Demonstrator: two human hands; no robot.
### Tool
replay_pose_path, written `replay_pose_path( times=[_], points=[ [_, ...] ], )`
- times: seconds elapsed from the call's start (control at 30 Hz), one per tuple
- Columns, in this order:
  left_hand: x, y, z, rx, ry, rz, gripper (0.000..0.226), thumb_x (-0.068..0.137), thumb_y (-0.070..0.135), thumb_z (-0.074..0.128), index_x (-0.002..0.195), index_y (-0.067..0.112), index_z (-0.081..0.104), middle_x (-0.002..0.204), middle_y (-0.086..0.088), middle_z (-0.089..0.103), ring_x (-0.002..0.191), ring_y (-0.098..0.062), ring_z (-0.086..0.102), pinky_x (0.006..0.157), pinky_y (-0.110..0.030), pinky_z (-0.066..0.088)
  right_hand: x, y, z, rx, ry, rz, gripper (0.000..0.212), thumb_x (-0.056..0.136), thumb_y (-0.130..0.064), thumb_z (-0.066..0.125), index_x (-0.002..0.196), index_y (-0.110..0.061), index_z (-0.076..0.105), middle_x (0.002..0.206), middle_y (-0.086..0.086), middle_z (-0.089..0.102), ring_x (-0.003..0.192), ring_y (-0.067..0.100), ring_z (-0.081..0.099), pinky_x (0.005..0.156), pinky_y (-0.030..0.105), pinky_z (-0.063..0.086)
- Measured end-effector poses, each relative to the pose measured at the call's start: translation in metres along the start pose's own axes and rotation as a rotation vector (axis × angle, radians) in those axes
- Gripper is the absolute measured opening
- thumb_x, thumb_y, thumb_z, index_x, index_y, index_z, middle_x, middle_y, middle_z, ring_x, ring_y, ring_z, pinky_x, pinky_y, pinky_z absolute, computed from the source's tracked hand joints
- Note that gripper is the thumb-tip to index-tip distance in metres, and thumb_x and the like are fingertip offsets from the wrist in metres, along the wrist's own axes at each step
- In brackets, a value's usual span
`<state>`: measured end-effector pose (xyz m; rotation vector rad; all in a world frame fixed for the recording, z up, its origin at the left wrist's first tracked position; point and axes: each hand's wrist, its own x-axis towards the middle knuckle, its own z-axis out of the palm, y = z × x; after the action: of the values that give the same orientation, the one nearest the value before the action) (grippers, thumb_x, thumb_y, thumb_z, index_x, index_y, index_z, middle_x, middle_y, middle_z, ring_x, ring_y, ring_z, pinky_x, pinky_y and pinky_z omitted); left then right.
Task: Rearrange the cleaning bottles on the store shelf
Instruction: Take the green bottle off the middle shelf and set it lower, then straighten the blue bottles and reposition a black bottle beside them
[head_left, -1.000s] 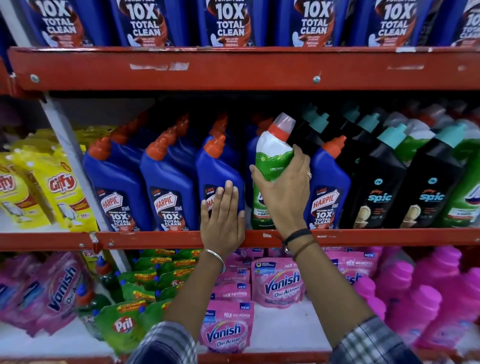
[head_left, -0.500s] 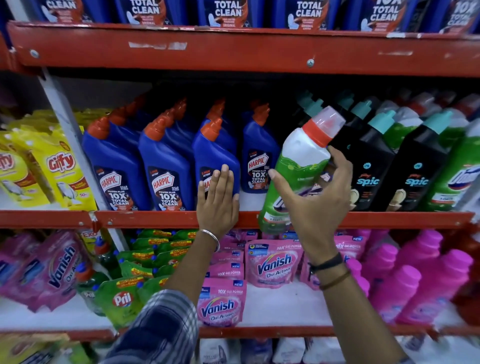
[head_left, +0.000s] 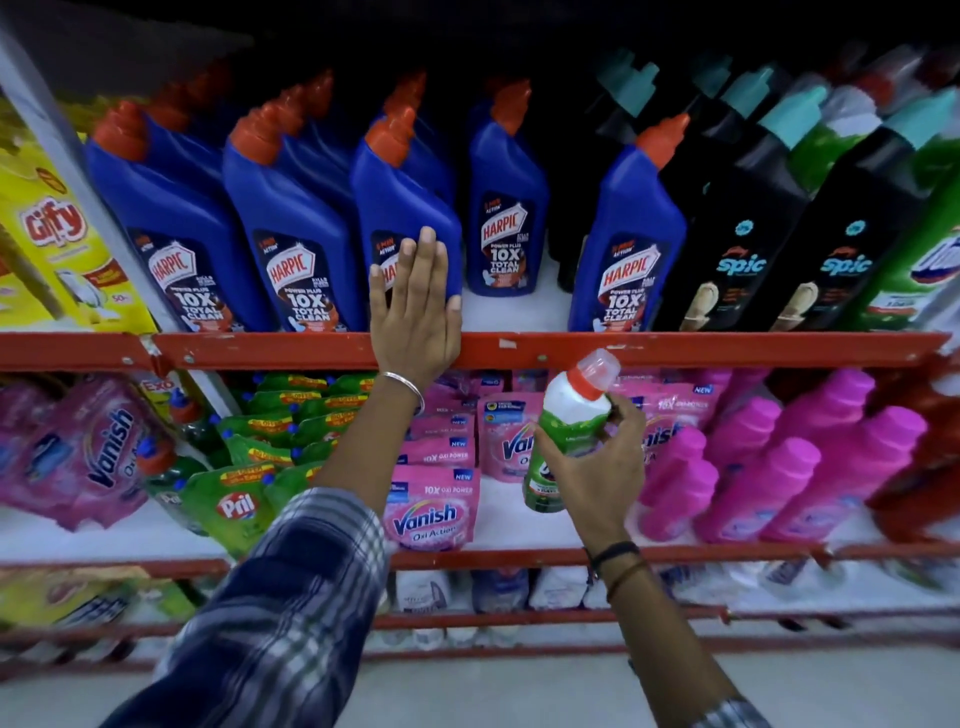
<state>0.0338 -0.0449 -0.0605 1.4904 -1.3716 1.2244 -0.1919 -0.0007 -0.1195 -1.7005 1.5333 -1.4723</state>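
Right hand (head_left: 587, 467) wraps its fingers (head_left: 626, 415) around the green bottle (head_left: 569, 431), held off the shelf below its red front edge (head_left: 727, 347), neck tilted up-right. Left hand (head_left: 415, 317) lies flat, fingers together, on a blue bottle (head_left: 400, 208); the front-row gap (head_left: 514, 314) is up-left of the green bottle.

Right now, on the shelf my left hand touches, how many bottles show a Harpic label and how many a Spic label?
Harpic bottles: 5, one partly behind the left hand
Spic bottles: 2
Total: 7
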Motion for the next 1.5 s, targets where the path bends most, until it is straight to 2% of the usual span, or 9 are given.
replay_pose_path(
  times=[0.13, 0.27, 0.53, 0.7, 0.83, 0.97, 1.13, 1.27, 1.5],
  points=[
    [-0.002, 0.0, 0.001, -0.025, 0.013, 0.003, 0.065, 0.099, 0.03, 0.028, 0.152, 0.014, -0.007, 0.16, 0.005, -0.011, 0.147, -0.012, -0.01, 0.118, -0.041, -0.001, -0.009, 0.03, 0.02, -0.05, -0.091, 0.102, 0.083, 0.055, -0.037, 0.09, 0.122, -0.018, 0.046, 0.118, 0.006, 0.056, 0.103, 0.026, 0.062, 0.081, 0.041, 0.054],
    [-0.002, 0.0, 0.003, -0.031, 0.019, 0.009, 0.064, 0.099, 0.03, 0.027, 0.152, 0.014, -0.006, 0.159, 0.005, -0.015, 0.147, -0.012, -0.008, 0.119, -0.041, -0.001, -0.014, 0.048, 0.033, -0.114, -0.16, 0.132, 0.083, 0.058, -0.03, 0.09, 0.126, -0.009, 0.047, 0.119, 0.011, 0.052, 0.105, 0.03, 0.06, 0.082, 0.043, 0.054],
    [-0.002, 0.0, 0.002, -0.035, 0.029, 0.01, 0.065, 0.098, 0.03, 0.026, 0.152, 0.015, -0.007, 0.159, 0.006, -0.015, 0.147, -0.011, -0.008, 0.119, -0.04, -0.004, -0.017, 0.059, 0.034, -0.173, -0.163, 0.151, 0.082, 0.057, -0.037, 0.089, 0.123, -0.014, 0.045, 0.114, 0.006, 0.057, 0.1, 0.027, 0.062, 0.076, 0.042, 0.054],
    [-0.001, -0.001, 0.003, -0.018, 0.03, 0.008, 0.064, 0.098, 0.03, 0.026, 0.153, 0.015, -0.004, 0.16, 0.006, -0.012, 0.147, -0.012, -0.006, 0.119, -0.04, -0.003, -0.025, 0.06, 0.027, -0.172, -0.205, 0.126, 0.091, 0.06, -0.052, 0.084, 0.128, -0.011, 0.041, 0.121, 0.009, 0.055, 0.106, 0.028, 0.061, 0.077, 0.037, 0.052],
    [-0.003, -0.001, 0.005, -0.013, 0.051, 0.017, 0.062, 0.099, 0.029, 0.028, 0.153, 0.014, 0.002, 0.161, 0.004, -0.006, 0.148, -0.014, -0.001, 0.12, -0.041, -0.001, -0.014, 0.042, 0.016, -0.018, -0.058, 0.098, 0.102, 0.06, -0.077, 0.064, 0.129, -0.007, 0.039, 0.129, 0.017, 0.044, 0.115, 0.03, 0.05, 0.094, 0.052, 0.048],
    [-0.003, -0.002, 0.005, 0.003, 0.056, 0.021, 0.061, 0.099, 0.029, 0.029, 0.153, 0.013, 0.005, 0.161, 0.003, -0.003, 0.148, -0.014, 0.0, 0.12, -0.042, -0.001, 0.038, -0.015, -0.001, 0.214, 0.162, -0.035, 0.084, 0.071, -0.053, 0.071, 0.129, -0.001, 0.039, 0.133, 0.02, 0.038, 0.122, 0.025, 0.04, 0.101, 0.019, 0.037],
    [-0.003, -0.001, 0.004, 0.009, 0.052, 0.026, 0.06, 0.1, 0.029, 0.028, 0.153, 0.013, 0.005, 0.161, 0.003, -0.003, 0.148, -0.015, 0.001, 0.12, -0.042, 0.0, 0.094, -0.052, 0.003, 0.186, 0.212, -0.091, 0.094, 0.071, -0.041, 0.08, 0.138, -0.001, 0.028, 0.141, 0.02, 0.031, 0.133, 0.033, 0.032, 0.113, 0.034, 0.032],
    [-0.004, -0.003, 0.005, 0.021, 0.062, 0.036, 0.06, 0.1, 0.029, 0.029, 0.153, 0.012, 0.008, 0.161, 0.001, 0.0, 0.148, -0.016, 0.002, 0.12, -0.043, 0.001, 0.107, -0.06, 0.014, 0.059, 0.176, -0.083, 0.103, 0.069, -0.037, 0.081, 0.144, 0.0, 0.02, 0.143, 0.02, 0.03, 0.132, 0.031, 0.032, 0.108, 0.032, 0.031],
    [-0.005, -0.003, 0.005, 0.021, 0.077, 0.04, 0.06, 0.1, 0.029, 0.029, 0.153, 0.012, 0.009, 0.161, 0.001, 0.001, 0.148, -0.016, 0.004, 0.12, -0.042, 0.002, 0.11, -0.072, 0.017, -0.027, 0.236, -0.055, 0.105, 0.065, -0.039, 0.083, 0.143, 0.001, 0.025, 0.14, 0.021, 0.036, 0.126, 0.035, 0.039, 0.101, 0.044, 0.041]
  ],
)
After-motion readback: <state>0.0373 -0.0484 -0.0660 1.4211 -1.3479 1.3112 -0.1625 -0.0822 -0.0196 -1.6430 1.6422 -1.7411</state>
